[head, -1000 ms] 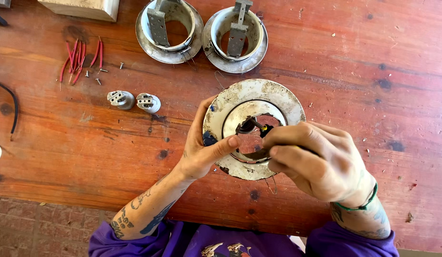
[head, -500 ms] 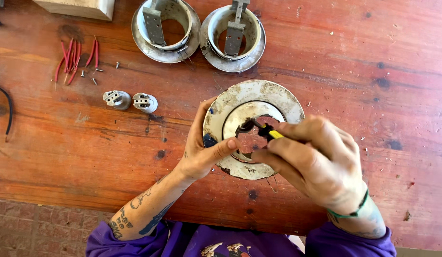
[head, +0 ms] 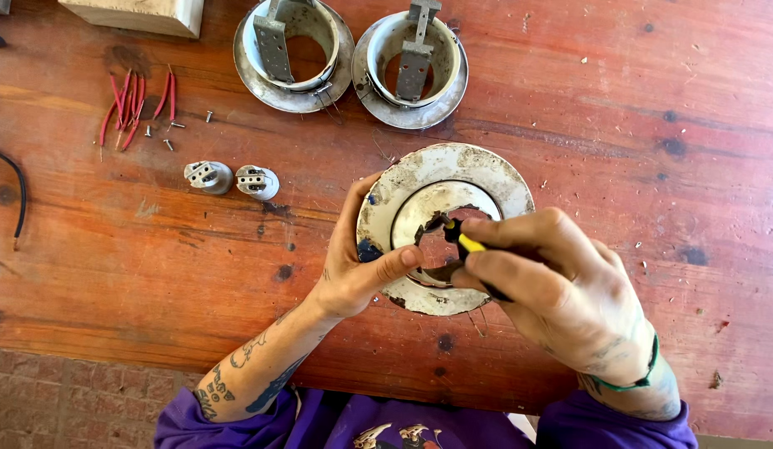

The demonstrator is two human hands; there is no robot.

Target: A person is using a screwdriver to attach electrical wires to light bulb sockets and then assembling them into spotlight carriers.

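The left hand (head: 353,266) clasps the near-left rim of the round metal fixture ring (head: 494,170), thumb pressed onto its face, fingers curled round the edge; the ring lies flat on the wooden table (head: 153,249). The right hand (head: 561,291) is clenched on a yellow-and-black screwdriver (head: 461,239); its shaft runs from the fingertips up and left into the ring's central opening, the tip probably on a fastener, though that is hidden; the right hand is nearer the opening.

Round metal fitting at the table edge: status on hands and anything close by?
Left hand grips round metal fitting by its rim. Right hand holds yellow-handled tool, tip inside the fitting's opening. Two grey sockets lie apart to the left, nothing blocking.
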